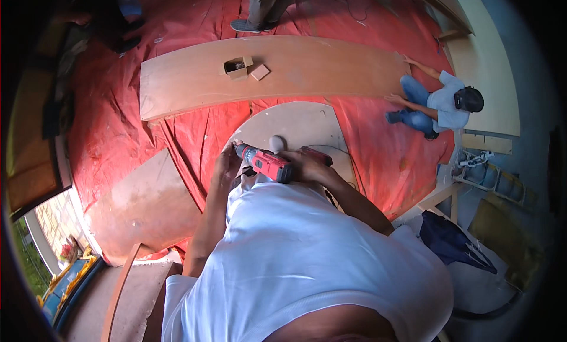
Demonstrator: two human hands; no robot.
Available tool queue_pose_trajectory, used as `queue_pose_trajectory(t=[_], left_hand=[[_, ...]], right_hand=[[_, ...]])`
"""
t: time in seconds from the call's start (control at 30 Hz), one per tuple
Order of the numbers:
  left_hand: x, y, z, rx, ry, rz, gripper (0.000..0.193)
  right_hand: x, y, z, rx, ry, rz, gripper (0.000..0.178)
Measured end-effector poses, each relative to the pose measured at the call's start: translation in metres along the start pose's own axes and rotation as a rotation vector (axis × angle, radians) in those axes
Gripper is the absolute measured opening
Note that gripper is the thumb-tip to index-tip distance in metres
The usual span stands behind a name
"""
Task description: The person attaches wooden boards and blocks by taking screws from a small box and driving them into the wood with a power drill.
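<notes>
I hold a red and black cordless drill (267, 162) in front of my chest. My right hand (311, 166) grips its handle end. My left hand (227, 163) is closed around its front, at the chuck (243, 150). Under the drill lies a pale rounded wooden panel (301, 123) on a red tarpaulin (118, 123). My white shirt hides the lower part of both hands.
A long curved wooden board (307, 67) lies further off, with a small open cardboard box (236, 66) and a square block (260, 72) on it. A person crouches at its right end (440, 103). Another person's legs (263, 8) stand beyond. A brown curved panel (142, 206) lies at left.
</notes>
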State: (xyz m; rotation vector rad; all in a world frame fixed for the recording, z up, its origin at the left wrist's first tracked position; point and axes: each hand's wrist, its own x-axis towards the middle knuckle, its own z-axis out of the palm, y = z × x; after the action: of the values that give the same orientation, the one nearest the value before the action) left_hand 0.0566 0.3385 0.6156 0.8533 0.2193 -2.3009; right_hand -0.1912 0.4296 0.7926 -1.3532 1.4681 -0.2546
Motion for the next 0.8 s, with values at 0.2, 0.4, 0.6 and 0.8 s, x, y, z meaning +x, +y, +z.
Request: queue_pose_trajectory(t=[0.2, 0.4, 0.6, 0.8], left_hand=[[0.006, 0.000, -0.012, 0.015, -0.015, 0.006, 0.025], [0.010, -0.007, -0.021, 0.260, -0.008, 0.112, 0.028], [0.018, -0.005, -0.025, 0.170, -0.001, 0.049, 0.025], [0.019, 0.003, -0.020, 0.014, -0.110, -0.038, 0.025]], right_hand=[[0.006, 0.002, 0.001, 0.007, -0.059, -0.039, 0.033], [0.008, -0.002, 0.003, 0.030, -0.009, -0.092, 0.041], [0.009, -0.006, 0.004, -0.082, -0.004, -0.028, 0.044], [0.014, 0.003, 0.016, 0.070, 0.005, -0.056, 0.048]])
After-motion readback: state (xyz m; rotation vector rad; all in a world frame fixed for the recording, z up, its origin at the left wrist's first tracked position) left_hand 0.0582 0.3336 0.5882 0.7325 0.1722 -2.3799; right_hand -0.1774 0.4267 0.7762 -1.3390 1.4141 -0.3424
